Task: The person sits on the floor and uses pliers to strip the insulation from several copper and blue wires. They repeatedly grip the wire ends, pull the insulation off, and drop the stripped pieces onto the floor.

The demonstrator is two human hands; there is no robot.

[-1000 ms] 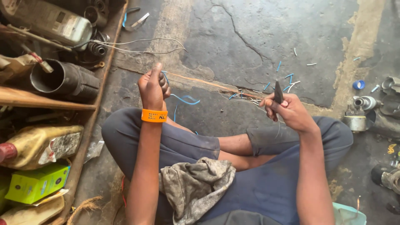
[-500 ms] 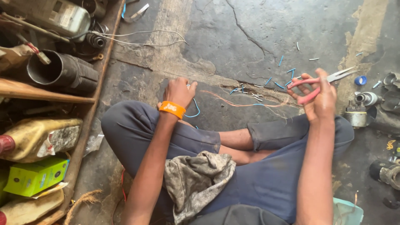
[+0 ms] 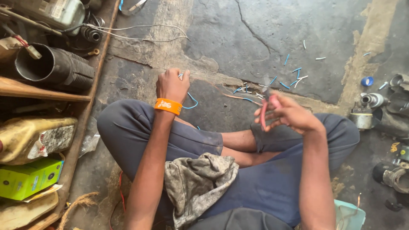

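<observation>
A person sat cross-legged on a cracked concrete floor (image 3: 238, 38), the left hand (image 3: 171, 85) fisted around the end of a thin wire (image 3: 238, 99) that ran low across the floor toward the right hand (image 3: 287, 115). That hand's fingers were curled on red-handled pliers (image 3: 266, 108), blurred in motion. The wire looked light and limp, likely to kink, best pinched near its end. Blue and white offcuts (image 3: 294, 76) lay scattered beyond, a grey rag (image 3: 198, 179) on the lap.

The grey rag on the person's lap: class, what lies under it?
The grey rag rests on the blue trousers and crossed legs. Whatever lies beneath its folds is covered.
</observation>
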